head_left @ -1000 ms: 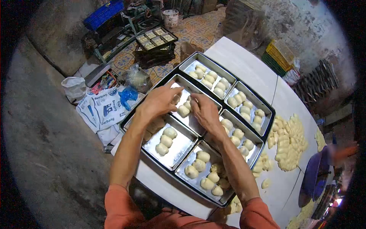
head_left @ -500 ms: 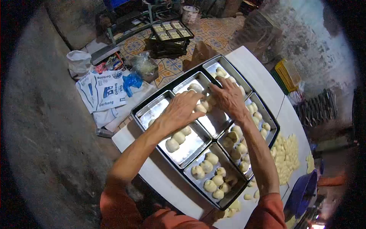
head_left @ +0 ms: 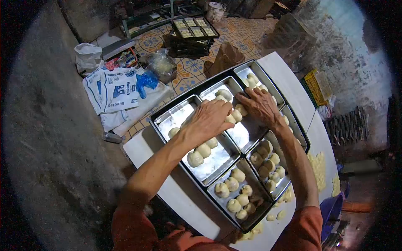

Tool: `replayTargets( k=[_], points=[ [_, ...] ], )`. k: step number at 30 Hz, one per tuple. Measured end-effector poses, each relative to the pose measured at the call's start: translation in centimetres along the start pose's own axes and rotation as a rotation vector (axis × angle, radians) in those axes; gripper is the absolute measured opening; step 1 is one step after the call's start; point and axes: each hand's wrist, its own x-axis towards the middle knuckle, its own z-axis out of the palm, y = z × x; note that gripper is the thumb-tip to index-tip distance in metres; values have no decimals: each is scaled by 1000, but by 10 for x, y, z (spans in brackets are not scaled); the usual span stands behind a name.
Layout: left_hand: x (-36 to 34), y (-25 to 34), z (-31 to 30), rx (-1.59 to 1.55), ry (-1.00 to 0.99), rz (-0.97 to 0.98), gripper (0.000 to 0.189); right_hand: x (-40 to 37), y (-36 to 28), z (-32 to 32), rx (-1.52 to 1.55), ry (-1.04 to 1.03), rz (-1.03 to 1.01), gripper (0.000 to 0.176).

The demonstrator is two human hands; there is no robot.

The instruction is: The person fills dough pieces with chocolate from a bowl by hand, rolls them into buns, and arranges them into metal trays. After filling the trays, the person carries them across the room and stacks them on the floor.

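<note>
A large dark-rimmed metal tray [head_left: 205, 183], divided into compartments, lies on the white table, with round pale dough balls [head_left: 204, 150] in its compartments. My left hand [head_left: 208, 119] is over the upper middle compartment, its fingers bent down at a row of dough balls [head_left: 236, 116]. My right hand [head_left: 260, 105] reaches to the other side of the same row, fingers spread and curved, fingertips near the divider. What lies under both palms is hidden. The lower compartments [head_left: 233, 194] hold several dough balls in rows.
Flattened dough pieces [head_left: 317, 169] lie on the white table [head_left: 184, 209] at the right, beside a purple basin [head_left: 332, 209]. Stacked filled trays [head_left: 194, 32] stand on the tiled floor behind. White printed bags [head_left: 115, 90] and a blue plastic bag [head_left: 146, 83] are at the left.
The view has shifted, so the tray appears slightly farther right. Both hands remain at the row of dough balls in the upper middle compartment, with small finger movements.
</note>
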Motion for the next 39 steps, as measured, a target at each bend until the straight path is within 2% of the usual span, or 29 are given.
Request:
replayTargets(
  k=[3, 10, 14, 15, 18, 19, 22, 27, 29, 31, 32, 33, 34, 35, 36, 37, 38, 39],
  points=[
    [0, -1, 0, 5, -16, -12, 35, 5, -10, -9, 54, -82, 98, 51],
    [0, -4, 2, -2, -17, 2, 34, 9, 3, 11, 54, -51, 14, 50],
    [1, -4, 1, -38, -4, 0, 34, 9, 6, 11, 82, -124, 18, 44],
    [1, -3, 0, -29, -3, -4, 34, 8, 7, 12, 124, -105, 10, 36],
    [-1, -4, 2, -19, -12, -16, 34, -1, 13, 17, 108, -41, -34, 30],
    [-2, -4, 2, -23, -13, -19, 34, -7, 7, 8, 89, -40, 19, 26],
    [0, -3, 1, -55, -3, -43, 35, -39, -1, -16, 91, 189, 123, 26],
    [-1, -11, 9, -74, 50, -36, 33, -139, -17, -53, 151, 354, 545, 18],
    [1, -9, 8, -55, 39, -41, 32, -197, -32, -58, 291, 430, 791, 12],
    [2, -1, 3, -14, -21, -112, 30, -266, -56, -55, 329, 496, 909, 8],
    [3, -2, 4, -10, -22, -92, 30, -275, -88, -69, 467, 557, 1020, 7],
    [4, 0, 3, 9, -33, -98, 28, -289, -117, -80, 542, 565, 1088, 6],
    [4, 3, 3, 28, -49, -105, 27, -309, -148, -87, 491, 486, 1115, 9],
    [4, 3, 2, 47, -45, -88, 26, -336, -179, -79, 562, 532, 1114, 10],
    [5, 3, 3, 60, -48, -68, 25, -331, -211, -96, 605, 443, 1202, 8],
    [5, 1, 4, 58, -46, -78, 25, -341, -232, -98, 485, 357, 1014, 11],
    [4, 0, 6, 50, -51, -86, 25, -334, -256, -106, 543, 309, 1047, 15],
    [4, 5, 3, 15, -88, -145, 26, -332, -270, -111, 454, 249, 970, 15]
  ],
)
